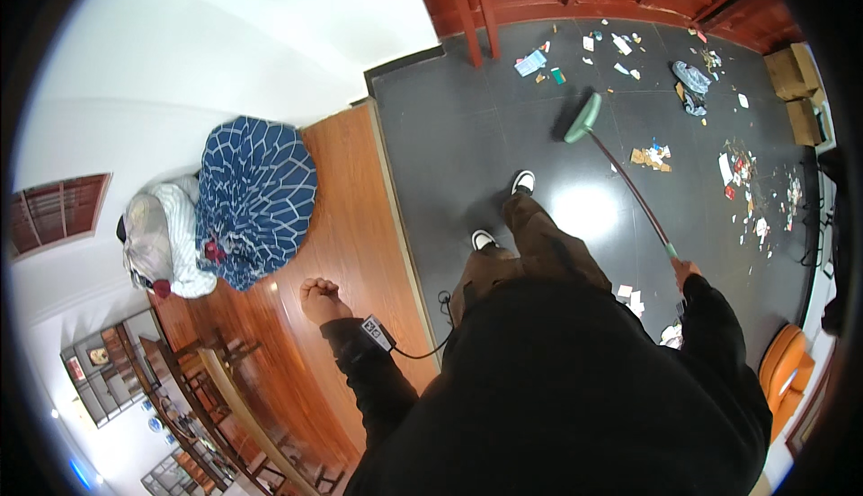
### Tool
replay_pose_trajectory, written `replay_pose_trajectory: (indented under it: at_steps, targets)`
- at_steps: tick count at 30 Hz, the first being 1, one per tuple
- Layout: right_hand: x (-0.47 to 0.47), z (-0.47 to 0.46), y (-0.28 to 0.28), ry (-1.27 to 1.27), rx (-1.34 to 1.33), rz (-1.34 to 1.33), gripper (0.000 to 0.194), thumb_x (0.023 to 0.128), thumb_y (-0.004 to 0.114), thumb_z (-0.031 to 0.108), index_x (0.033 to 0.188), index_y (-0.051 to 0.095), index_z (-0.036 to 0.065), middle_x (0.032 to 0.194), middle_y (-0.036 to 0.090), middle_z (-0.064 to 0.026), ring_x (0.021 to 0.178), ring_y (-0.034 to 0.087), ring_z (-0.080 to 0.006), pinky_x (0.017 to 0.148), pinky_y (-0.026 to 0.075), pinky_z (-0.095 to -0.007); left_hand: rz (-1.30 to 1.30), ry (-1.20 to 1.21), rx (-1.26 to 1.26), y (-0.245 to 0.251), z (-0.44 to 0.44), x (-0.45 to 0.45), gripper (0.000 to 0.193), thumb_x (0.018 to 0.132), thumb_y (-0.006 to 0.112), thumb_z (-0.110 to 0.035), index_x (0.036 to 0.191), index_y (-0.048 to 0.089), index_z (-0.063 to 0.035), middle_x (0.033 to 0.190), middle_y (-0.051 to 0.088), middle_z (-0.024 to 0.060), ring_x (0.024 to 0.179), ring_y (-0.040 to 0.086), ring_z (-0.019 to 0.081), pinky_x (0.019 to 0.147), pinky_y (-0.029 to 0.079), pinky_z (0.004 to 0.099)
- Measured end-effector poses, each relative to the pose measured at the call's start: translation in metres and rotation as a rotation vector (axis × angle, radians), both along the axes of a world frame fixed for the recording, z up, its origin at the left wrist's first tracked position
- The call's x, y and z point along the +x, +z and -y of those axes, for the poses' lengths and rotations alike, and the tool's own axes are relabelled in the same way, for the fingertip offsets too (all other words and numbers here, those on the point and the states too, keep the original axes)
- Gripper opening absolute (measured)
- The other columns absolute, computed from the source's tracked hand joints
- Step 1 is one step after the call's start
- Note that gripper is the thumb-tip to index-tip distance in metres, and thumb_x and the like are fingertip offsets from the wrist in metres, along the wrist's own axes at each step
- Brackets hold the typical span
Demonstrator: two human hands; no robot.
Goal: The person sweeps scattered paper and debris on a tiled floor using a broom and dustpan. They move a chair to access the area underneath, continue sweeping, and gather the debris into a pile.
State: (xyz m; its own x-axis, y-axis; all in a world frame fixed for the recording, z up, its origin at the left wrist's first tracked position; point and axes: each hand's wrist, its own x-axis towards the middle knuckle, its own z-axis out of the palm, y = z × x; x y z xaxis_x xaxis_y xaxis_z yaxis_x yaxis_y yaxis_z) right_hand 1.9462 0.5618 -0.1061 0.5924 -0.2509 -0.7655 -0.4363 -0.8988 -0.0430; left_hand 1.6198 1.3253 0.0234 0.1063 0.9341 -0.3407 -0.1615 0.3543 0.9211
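Note:
My right hand [685,271] is closed around the upper end of a long-handled broom [630,189], whose pole is dark red. The broom's pale green head [584,118] is over the dark tiled floor, ahead of my shoes. Beyond the head lie a blue-and-white paper piece [530,63] and a small green packet [558,76]. Torn brown cardboard and paper scraps [651,157] lie to the right of the pole. My left hand [324,299] is raised at my left side over the wooden floor, fingers curled, holding nothing that shows. A small device with a cable [377,332] sits at that wrist.
Litter [740,169] and a crumpled plastic bag [692,79] lie at the right. Cardboard boxes [792,75] stand by the far right wall, an orange chair [785,368] lower right. Large bundles, one in blue patterned cloth [259,193], rest on the raised wooden floor at left.

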Motion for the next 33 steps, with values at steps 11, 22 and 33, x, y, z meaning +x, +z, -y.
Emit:
replay_pose_trajectory:
  at_steps: [11, 22, 33]
  targets:
    - [0.037, -0.281, -0.031, 0.576, 0.131, -0.268, 0.062, 0.084, 0.046, 0.058, 0.057, 0.055, 0.003, 0.050, 0.053, -0.0087, 0.043, 0.052, -0.0204, 0.046, 0.044, -0.0358, -0.034, 0.087, 0.128, 0.054, 0.043, -0.064, 0.015, 0.079, 0.038, 0.002, 0.078, 0.048, -0.0092, 0.063, 0.047, 0.0024, 0.054, 0.044, 0.0134, 0.052, 0.039, 0.0240]
    - [0.029, -0.238, -0.042, 0.708, 0.069, -0.250, 0.058, 0.079, 0.050, 0.057, 0.081, 0.067, 0.002, 0.081, 0.064, -0.0187, 0.079, 0.062, -0.0308, 0.074, 0.047, -0.0409, 0.024, 0.044, 0.159, 0.059, 0.066, -0.047, 0.010, 0.077, 0.047, 0.000, 0.078, 0.050, -0.0101, 0.063, 0.048, 0.0027, 0.056, 0.047, 0.0149, 0.051, 0.040, 0.0254]
    - [0.036, 0.029, -0.036, 0.388, -0.188, -0.231, 0.064, 0.077, 0.047, 0.062, 0.094, 0.065, 0.003, 0.092, 0.064, -0.0200, 0.090, 0.061, -0.0331, 0.076, 0.046, -0.0411, 0.009, -0.140, 0.091, 0.053, 0.092, 0.092, 0.017, 0.079, 0.036, 0.003, 0.079, 0.047, -0.0098, 0.066, 0.047, 0.0009, 0.059, 0.046, 0.0115, 0.054, 0.040, 0.0227]
